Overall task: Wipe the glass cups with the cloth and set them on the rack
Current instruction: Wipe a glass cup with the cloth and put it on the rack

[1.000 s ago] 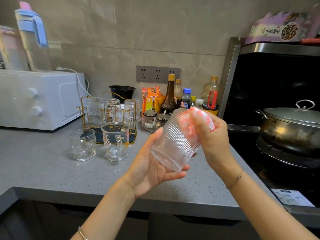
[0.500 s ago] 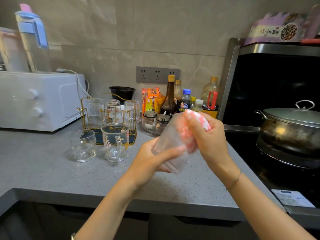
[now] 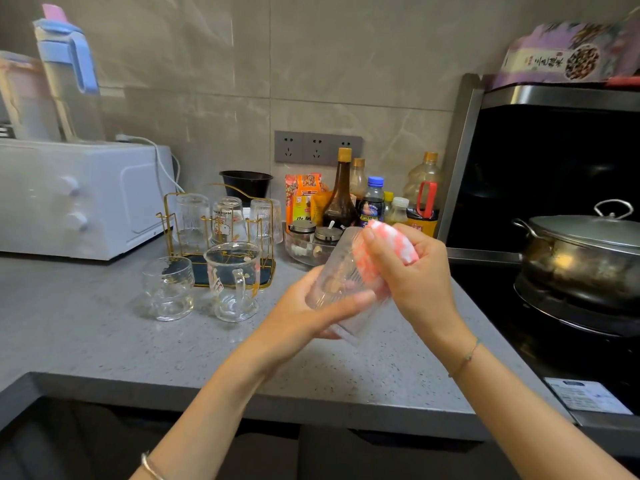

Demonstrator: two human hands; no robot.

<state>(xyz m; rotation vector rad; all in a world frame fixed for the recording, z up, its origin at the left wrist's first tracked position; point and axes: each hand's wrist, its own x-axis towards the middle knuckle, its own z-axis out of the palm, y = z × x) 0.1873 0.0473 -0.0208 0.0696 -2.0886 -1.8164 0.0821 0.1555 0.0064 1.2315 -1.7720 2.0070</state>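
L hand (image 3: 304, 313) wraps round the ribbed cup (image 3: 341, 271) and holds it tilted, prob. to steady it while the R hand (image 3: 412, 271), clutching the pink-white cloth (image 3: 391, 244), rubs its upper end. Cup's in mid-air over the counter (image 3: 104, 341), right of the rack (image 3: 221, 233). Clear glass, fine ribs, no handle. Two unracked cups, a small cup (image 3: 168, 287) and a mug (image 3: 235, 282), sit just near of the rack.

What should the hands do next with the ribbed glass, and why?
Probably rotate the ribbed glass in the left hand so the pink-and-white cloth in the right hand reaches a fresh side: the cloth touches only its upper end, and it is held away from the gold rack.
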